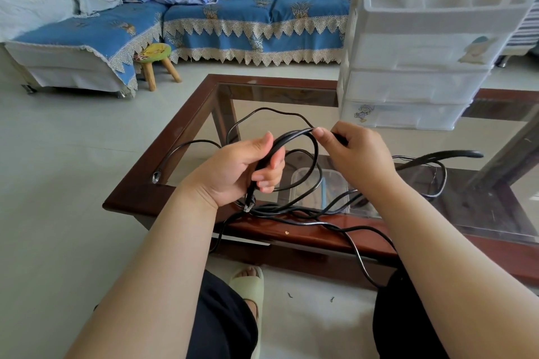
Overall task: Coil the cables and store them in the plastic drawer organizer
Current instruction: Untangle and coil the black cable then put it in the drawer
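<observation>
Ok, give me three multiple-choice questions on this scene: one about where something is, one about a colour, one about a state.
1. Where is the drawer organizer?
A on the sofa
B on the glass table
C on the floor
2. What colour is the cable?
A white
B red
C black
3. How is the cable held?
A by both hands
B by one hand
C by neither hand

Answers: 1 B, it stands at the table's far right. 2 C, every strand is black. 3 A, the left hand and right hand both have a grip on it.

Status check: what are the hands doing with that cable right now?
Left hand and right hand both shut on black cable, few loops formed. Most still tangled on glass table. Drawer organizer shut, untouched.
</observation>
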The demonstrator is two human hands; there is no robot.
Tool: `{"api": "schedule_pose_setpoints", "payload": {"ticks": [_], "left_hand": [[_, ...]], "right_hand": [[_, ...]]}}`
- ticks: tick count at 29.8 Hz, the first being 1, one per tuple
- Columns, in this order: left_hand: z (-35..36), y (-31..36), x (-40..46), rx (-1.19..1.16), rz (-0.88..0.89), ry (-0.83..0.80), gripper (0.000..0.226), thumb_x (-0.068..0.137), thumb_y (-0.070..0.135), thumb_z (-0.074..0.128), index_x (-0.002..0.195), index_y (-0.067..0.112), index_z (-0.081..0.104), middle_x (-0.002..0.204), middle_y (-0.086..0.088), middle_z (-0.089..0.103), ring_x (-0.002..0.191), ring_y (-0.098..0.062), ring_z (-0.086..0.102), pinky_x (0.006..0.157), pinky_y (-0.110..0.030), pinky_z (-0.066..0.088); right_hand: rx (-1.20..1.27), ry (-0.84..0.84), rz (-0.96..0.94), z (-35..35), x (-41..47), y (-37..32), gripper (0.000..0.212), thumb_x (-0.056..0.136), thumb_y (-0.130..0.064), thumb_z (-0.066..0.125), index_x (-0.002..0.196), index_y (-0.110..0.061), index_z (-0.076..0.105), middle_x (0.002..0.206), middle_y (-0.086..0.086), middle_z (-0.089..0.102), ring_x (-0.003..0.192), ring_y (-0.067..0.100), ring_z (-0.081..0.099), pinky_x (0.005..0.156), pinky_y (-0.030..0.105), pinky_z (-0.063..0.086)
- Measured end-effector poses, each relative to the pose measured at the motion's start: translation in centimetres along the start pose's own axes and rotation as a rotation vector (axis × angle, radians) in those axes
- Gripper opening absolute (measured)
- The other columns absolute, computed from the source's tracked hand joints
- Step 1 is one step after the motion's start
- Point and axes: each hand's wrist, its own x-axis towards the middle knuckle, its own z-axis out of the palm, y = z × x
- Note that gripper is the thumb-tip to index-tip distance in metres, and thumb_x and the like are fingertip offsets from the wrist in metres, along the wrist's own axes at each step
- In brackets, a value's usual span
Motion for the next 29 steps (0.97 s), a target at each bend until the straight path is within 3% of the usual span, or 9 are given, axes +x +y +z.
{"api": "schedule_pose_setpoints", "payload": {"ticks": [3, 6, 8, 10, 16, 20, 26, 29], "left_hand": [[0.1, -0.1, 0.3, -0.028, 0.065, 0.042, 0.049, 0.100, 0.037, 0.024, 0.067, 0.016, 0.053, 0.046, 0.009, 0.033, 0.051, -0.014, 0.037, 0.071, -0.029, 0.045], [0.3, 0.0, 0.3, -0.213, 0.042, 0.057, 0.052, 0.101, 0.043, 0.021, 0.066, 0.018, 0.052, 0.046, 0.010, 0.022, 0.044, -0.008, 0.025, 0.053, -0.022, 0.039], [0.3, 0.2, 0.2, -0.308, 0.006, 0.049, 0.051, 0.099, 0.049, 0.022, 0.070, 0.017, 0.050, 0.049, 0.008, 0.018, 0.043, -0.007, 0.016, 0.040, -0.018, 0.025], [0.2, 0.2, 0.1, -0.325, -0.005, 0.018, 0.045, 0.098, 0.047, 0.025, 0.077, 0.015, 0.049, 0.051, 0.008, 0.018, 0.043, -0.006, 0.013, 0.039, -0.018, 0.016], [-0.2, 0.1, -0.2, -0.231, -0.052, 0.008, 0.033, 0.097, 0.029, 0.037, 0.090, 0.012, 0.064, 0.050, 0.008, 0.024, 0.039, -0.003, 0.022, 0.038, -0.018, 0.015], [0.0, -0.1, -0.1, -0.186, -0.079, 0.049, 0.029, 0.095, 0.023, 0.038, 0.097, 0.007, 0.061, 0.054, 0.005, 0.032, 0.040, -0.004, 0.027, 0.037, -0.018, 0.016], [0.6, -0.1, 0.3, -0.110, -0.123, 0.147, 0.034, 0.094, 0.041, 0.038, 0.082, 0.014, 0.055, 0.048, 0.009, 0.025, 0.038, -0.003, 0.018, 0.038, -0.018, 0.010], [0.1, 0.7, -0.2, -0.207, -0.042, 0.236, 0.035, 0.094, 0.040, 0.038, 0.068, 0.020, 0.050, 0.045, 0.012, 0.023, 0.039, -0.005, 0.011, 0.036, -0.017, 0.010]], "right_hand": [[-0.024, -0.038, 0.036, 0.2, -0.2, -0.3, 0.061, 0.089, -0.063, 0.039, 0.055, -0.012, 0.038, 0.049, 0.004, 0.041, 0.048, 0.022, 0.040, 0.049, 0.029, 0.028], [-0.088, -0.120, 0.056, 0.5, -0.5, -0.6, 0.061, 0.090, -0.063, 0.034, 0.053, -0.015, 0.031, 0.048, 0.000, 0.034, 0.046, 0.018, 0.034, 0.047, 0.028, 0.023], [-0.113, -0.139, 0.074, 0.6, -0.5, -0.5, 0.062, 0.090, -0.065, 0.033, 0.053, -0.015, 0.033, 0.048, 0.000, 0.035, 0.046, 0.018, 0.035, 0.046, 0.027, 0.023], [-0.114, -0.129, 0.080, 0.7, -0.2, -0.3, 0.062, 0.089, -0.066, 0.033, 0.055, -0.015, 0.035, 0.049, 0.000, 0.037, 0.047, 0.018, 0.037, 0.047, 0.027, 0.025], [-0.047, -0.043, 0.073, 0.9, 0.1, 0.3, 0.060, 0.087, -0.065, 0.041, 0.070, -0.010, 0.054, 0.059, 0.004, 0.055, 0.059, 0.023, 0.053, 0.052, 0.029, 0.038], [0.002, -0.043, 0.072, 1.0, 0.2, 0.3, 0.058, 0.085, -0.065, 0.047, 0.076, -0.009, 0.056, 0.067, 0.008, 0.061, 0.062, 0.024, 0.056, 0.057, 0.032, 0.044], [-0.024, -0.005, 0.045, 0.9, 0.2, 0.3, 0.056, 0.083, -0.066, 0.049, 0.073, -0.011, 0.056, 0.064, 0.004, 0.059, 0.059, 0.020, 0.054, 0.055, 0.030, 0.043], [-0.104, -0.011, -0.004, 0.1, 0.5, 0.6, 0.046, 0.087, -0.061, 0.048, 0.078, -0.017, 0.056, 0.060, -0.004, 0.056, 0.058, 0.013, 0.052, 0.051, 0.026, 0.038]]}}
